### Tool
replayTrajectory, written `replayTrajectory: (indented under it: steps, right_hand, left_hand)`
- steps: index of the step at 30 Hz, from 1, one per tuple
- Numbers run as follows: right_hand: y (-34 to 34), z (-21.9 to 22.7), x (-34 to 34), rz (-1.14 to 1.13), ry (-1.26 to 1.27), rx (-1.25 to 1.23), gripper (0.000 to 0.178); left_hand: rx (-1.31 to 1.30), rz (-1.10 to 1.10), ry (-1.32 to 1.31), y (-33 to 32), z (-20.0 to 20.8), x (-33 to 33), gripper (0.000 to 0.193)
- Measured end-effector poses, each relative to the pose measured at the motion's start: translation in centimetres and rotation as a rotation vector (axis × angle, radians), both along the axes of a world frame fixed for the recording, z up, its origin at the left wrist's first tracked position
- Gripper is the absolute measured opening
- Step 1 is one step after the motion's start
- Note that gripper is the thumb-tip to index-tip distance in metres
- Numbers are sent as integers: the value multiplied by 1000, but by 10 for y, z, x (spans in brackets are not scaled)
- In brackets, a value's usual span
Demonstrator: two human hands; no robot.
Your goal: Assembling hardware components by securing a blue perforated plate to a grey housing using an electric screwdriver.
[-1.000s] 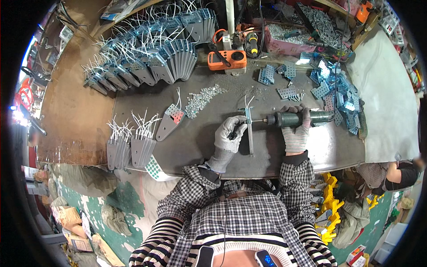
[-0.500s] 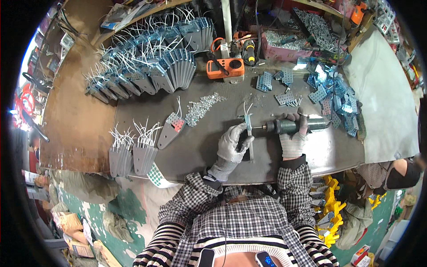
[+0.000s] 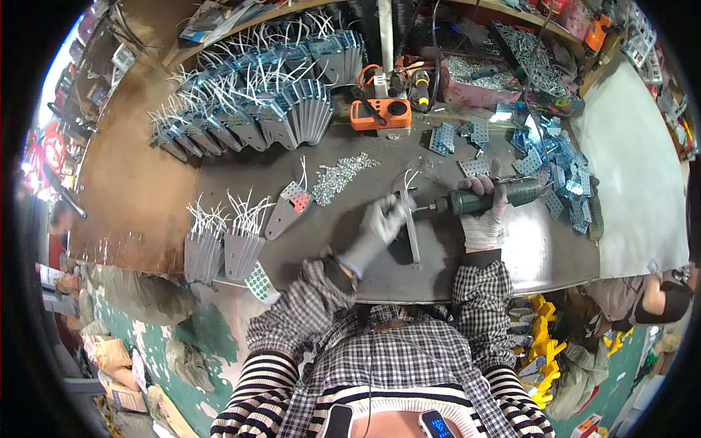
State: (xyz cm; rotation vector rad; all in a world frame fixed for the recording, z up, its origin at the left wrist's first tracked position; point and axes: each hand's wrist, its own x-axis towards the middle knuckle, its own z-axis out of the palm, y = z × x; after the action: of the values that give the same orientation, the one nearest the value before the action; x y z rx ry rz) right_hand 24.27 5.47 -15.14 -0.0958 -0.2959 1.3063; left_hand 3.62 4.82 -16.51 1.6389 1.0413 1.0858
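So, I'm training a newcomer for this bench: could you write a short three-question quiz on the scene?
1. Which hand holds the driver?
2. True or false: the small shiny parts lie to the right of the heaped blue plates.
3. Fill the gap: the grey bracket lying alone has a ____ patch.

Key:
1. The right hand.
2. False: the small shiny parts lie left of the blue plates.
3. Red.
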Motion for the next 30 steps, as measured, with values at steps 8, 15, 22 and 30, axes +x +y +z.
replayTrajectory:
  steps: [8, 15, 22, 30]
  right_hand:
    - [-40, 10, 25, -109, -73, -89, 51]
    - [-46, 1, 23, -160, 37, -202, 43]
    - [-39, -5, 17, -140, 88, -221, 41]
    - [-37, -3, 4, -103, 149, -222, 41]
  left_hand:
    - [-940, -527, -731, 42, 8, -80, 27]
    - [71, -27, 64, -53, -4, -37, 16]
    - [484, -87, 420, -37, 28, -33, 20]
    - [205, -147, 51, -24, 21, -26, 52]
